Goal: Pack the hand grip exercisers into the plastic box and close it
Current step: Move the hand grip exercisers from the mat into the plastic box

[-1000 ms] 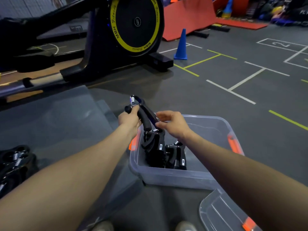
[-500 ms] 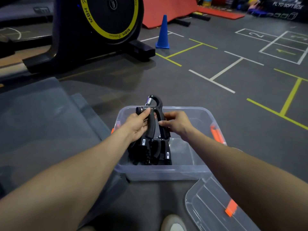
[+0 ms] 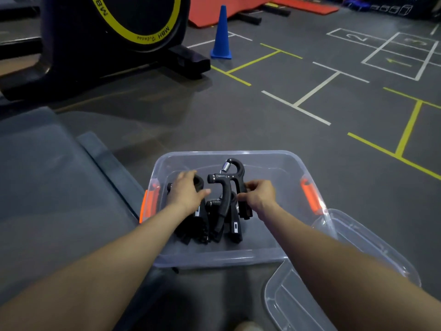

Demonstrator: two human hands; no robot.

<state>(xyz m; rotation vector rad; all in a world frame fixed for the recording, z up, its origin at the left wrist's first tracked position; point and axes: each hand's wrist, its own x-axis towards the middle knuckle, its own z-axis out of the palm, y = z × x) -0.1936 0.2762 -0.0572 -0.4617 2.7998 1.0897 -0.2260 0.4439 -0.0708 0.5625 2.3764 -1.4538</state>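
A clear plastic box [image 3: 281,161] with orange latches stands open on the grey floor in front of me. Several black hand grip exercisers [image 3: 229,220] lie packed inside it. One exerciser [image 3: 230,177] with a steel spring stands upright among them. My right hand [image 3: 259,195] pinches that exerciser's right handle. My left hand [image 3: 186,192] rests with relaxed fingers on the exercisers at the left side of the box. The box's clear lid [image 3: 334,271] lies on the floor to the right, partly under my right forearm.
A black exercise machine [image 3: 107,39] with a yellow-ringed wheel stands at the back left. A blue cone [image 3: 222,34] sits behind the box. A grey raised platform [image 3: 47,187] lies to the left. Painted lines mark the floor to the right.
The exerciser has gone from above the box's left edge down into the box. My left hand has let go of it and moved onto the packed ones; my right still holds it.
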